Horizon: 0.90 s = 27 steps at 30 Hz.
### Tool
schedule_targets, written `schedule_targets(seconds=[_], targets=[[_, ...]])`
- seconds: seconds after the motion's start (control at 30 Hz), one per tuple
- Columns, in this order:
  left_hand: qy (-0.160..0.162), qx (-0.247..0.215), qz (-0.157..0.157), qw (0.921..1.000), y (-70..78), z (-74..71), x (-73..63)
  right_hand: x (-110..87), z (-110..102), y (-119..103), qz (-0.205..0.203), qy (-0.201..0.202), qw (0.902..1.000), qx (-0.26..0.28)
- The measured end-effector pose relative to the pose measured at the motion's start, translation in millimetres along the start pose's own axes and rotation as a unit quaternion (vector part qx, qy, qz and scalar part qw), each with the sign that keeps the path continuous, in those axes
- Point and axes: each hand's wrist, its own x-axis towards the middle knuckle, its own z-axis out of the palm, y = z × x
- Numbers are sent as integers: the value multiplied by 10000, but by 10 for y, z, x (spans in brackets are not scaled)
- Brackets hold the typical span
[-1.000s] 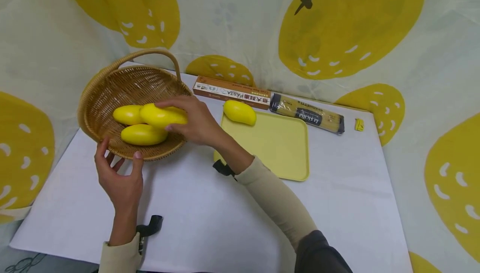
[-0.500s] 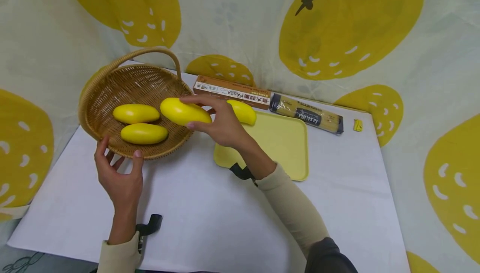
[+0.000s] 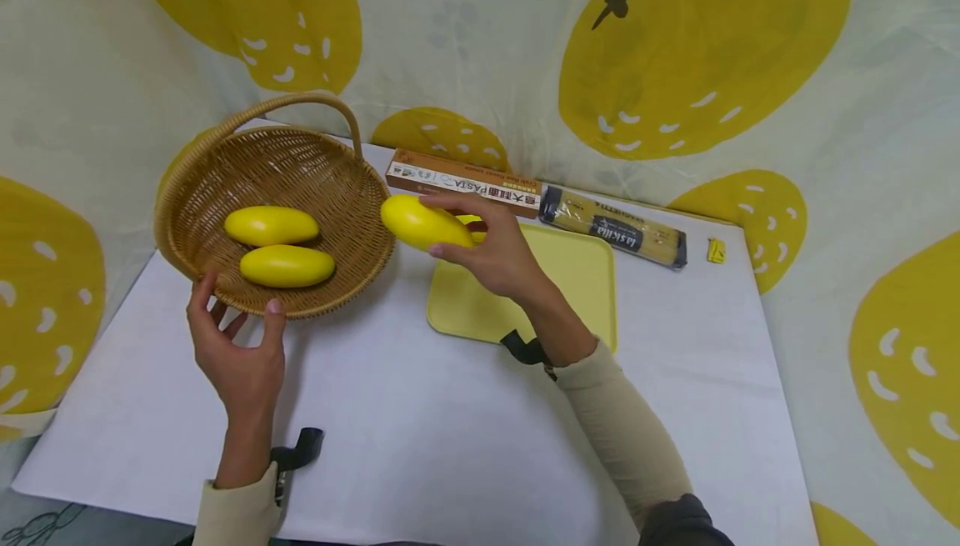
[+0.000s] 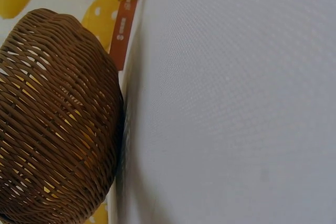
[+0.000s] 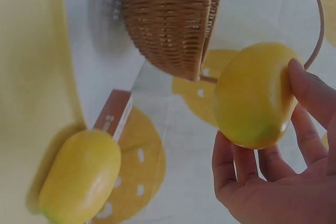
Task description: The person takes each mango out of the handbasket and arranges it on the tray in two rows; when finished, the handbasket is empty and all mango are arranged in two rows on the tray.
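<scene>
My right hand [image 3: 498,250] grips a yellow mango [image 3: 420,222] between thumb and fingers, just right of the wicker basket's rim and over the left side of the yellow tray [image 3: 555,304]. My left hand [image 3: 240,363] holds the near rim of the wicker basket [image 3: 352,237], its thumb and fingers spread along the edge. Two more mangoes lie side by side in the basket, the farther mango [image 3: 272,226] and the nearer mango [image 3: 288,267]. Another mango [image 5: 81,177] rests on the tray in the right wrist view; in the head view my right hand mostly hides it.
A long pasta box [image 3: 465,183] lies along the table's back edge, with a spaghetti pack [image 3: 615,225] to its right. Farther right sits a small yellow packet [image 3: 717,250]. The basket's tall handle [image 3: 300,99] arches at the back left. A fruit-print cloth hangs behind.
My right hand has lifted the mango out of the basket and carried it rightward past the rim towards the tray. My left hand and the basket have hardly moved.
</scene>
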Motion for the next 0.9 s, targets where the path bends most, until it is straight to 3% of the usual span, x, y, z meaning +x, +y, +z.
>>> schedule_targets(seconds=[0.67, 0.77, 0.9], targets=[[-37, -35, 84, 10000, -47, -18, 12, -301, -570, 371, 719, 609, 9951, -285], [-9, -41, 50, 10000, -122, -9, 18, -353, -653, 438, 810, 675, 9939, -325], [-33, 28, 81, 10000, -326, -11, 40, -416, -759, 520, 914, 769, 9922, -364]])
